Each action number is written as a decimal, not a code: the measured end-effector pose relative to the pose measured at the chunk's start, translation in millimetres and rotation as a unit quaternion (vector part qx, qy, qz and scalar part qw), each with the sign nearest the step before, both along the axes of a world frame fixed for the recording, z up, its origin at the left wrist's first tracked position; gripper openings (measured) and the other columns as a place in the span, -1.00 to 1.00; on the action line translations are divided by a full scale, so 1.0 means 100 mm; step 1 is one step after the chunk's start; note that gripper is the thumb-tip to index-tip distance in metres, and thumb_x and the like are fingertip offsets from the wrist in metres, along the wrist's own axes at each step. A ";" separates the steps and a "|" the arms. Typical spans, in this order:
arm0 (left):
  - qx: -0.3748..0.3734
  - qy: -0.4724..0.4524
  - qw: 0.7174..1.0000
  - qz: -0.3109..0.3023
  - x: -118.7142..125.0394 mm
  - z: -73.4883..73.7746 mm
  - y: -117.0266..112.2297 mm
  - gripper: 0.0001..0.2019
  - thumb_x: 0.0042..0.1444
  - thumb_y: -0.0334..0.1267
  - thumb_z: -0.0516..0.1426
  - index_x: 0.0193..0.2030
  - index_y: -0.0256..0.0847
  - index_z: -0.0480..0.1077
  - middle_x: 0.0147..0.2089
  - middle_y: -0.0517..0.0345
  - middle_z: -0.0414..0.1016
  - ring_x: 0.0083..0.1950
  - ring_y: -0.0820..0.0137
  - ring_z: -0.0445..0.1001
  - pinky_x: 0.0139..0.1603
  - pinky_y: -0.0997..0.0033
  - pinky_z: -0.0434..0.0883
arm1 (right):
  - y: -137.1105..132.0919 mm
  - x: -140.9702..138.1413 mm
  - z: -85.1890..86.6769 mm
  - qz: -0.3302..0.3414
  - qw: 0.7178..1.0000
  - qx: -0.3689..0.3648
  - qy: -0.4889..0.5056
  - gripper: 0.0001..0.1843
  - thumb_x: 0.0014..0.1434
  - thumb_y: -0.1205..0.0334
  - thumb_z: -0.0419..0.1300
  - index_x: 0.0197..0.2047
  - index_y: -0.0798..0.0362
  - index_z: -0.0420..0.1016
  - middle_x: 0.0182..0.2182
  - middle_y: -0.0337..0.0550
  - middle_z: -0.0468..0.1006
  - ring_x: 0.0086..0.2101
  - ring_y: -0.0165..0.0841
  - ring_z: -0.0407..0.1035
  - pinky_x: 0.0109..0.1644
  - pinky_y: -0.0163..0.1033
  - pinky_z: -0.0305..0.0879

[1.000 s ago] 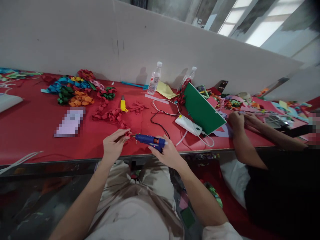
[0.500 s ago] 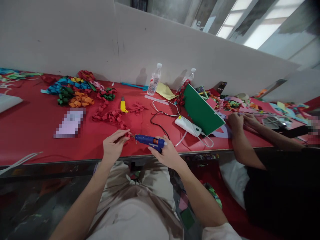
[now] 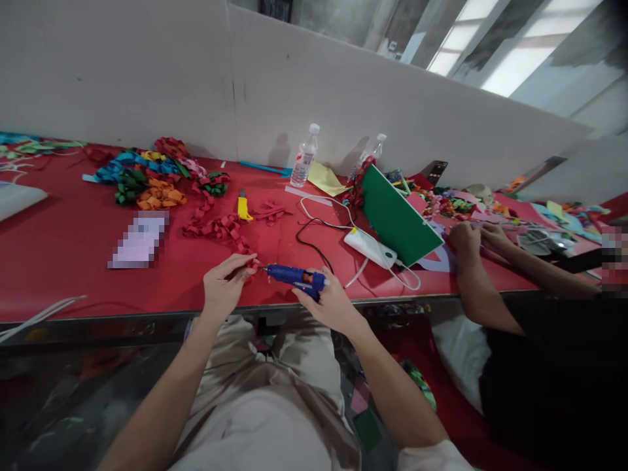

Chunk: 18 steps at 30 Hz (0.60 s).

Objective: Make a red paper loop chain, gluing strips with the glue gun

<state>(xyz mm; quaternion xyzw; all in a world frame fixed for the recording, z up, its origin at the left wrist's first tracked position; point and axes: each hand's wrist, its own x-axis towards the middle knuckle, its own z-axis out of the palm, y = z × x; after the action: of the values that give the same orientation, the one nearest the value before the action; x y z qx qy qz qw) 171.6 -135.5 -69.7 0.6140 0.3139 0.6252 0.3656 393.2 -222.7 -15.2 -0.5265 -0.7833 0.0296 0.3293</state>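
My left hand pinches the end of a red paper chain, whose loops trail back across the table. In my right hand is a blue glue gun, held level with its nozzle pointing left at the pinched red loop. The nozzle tip is close to my left fingertips; I cannot tell if it touches the paper. Loose red paper strips lie just behind, beside a yellow utility knife.
Coloured paper chains are heaped at the back left, near a blurred pale rectangle. Water bottles stand at the wall. A green board leans beside a white power bank with cables. At right, a co-worker's hands handle something.
Almost nothing differs. The whole view has shifted very slightly; both hands keep their hold and place.
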 end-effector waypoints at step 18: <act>0.000 0.012 1.000 -0.006 0.00 0.02 -0.02 -0.78 0.08 -0.22 0.32 -0.11 -0.16 0.62 -0.20 0.01 0.64 -0.18 0.36 0.58 -0.11 0.39 0.53 | 0.00 -0.01 0.00 0.001 1.000 -0.003 0.010 -0.65 0.33 -0.02 0.11 -0.36 0.05 0.43 -0.43 -0.10 0.51 -0.39 -0.26 0.38 -0.20 -0.16 0.24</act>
<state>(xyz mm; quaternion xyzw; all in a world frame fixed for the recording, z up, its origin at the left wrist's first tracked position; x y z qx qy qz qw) 171.3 -137.5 -67.6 0.6236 0.3142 0.6154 0.3655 392.3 -222.7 -15.1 -0.5262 -0.7803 0.0374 0.3359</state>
